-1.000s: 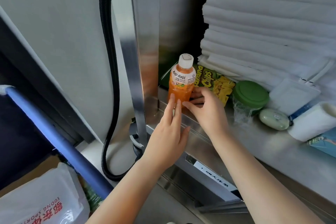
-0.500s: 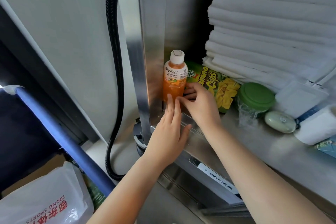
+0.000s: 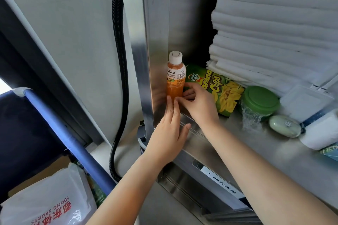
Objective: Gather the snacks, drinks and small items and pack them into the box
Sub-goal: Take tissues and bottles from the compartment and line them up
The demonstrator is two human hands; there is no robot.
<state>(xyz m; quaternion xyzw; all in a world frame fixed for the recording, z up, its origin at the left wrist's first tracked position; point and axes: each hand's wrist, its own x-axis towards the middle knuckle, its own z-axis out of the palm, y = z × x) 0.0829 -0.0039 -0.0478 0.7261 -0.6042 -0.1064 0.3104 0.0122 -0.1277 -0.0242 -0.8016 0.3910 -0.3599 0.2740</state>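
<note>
Here, an orange plastic juice bottle with a white cap [image 3: 175,78] stands upright in the corner of the steel shelf [image 3: 237,133]. The right hand [image 3: 199,104] pinches its base from the right, while the left hand [image 3: 168,133], fingers straight, touches it from the front.

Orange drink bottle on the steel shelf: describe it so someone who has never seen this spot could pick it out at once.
Find the stack of folded white towels on the steel shelf and look left, past the green-lidded jar and the banana chips bag. In the corner by the metal side wall stands the orange drink bottle: the only bottle, white-capped with orange liquid.
</note>
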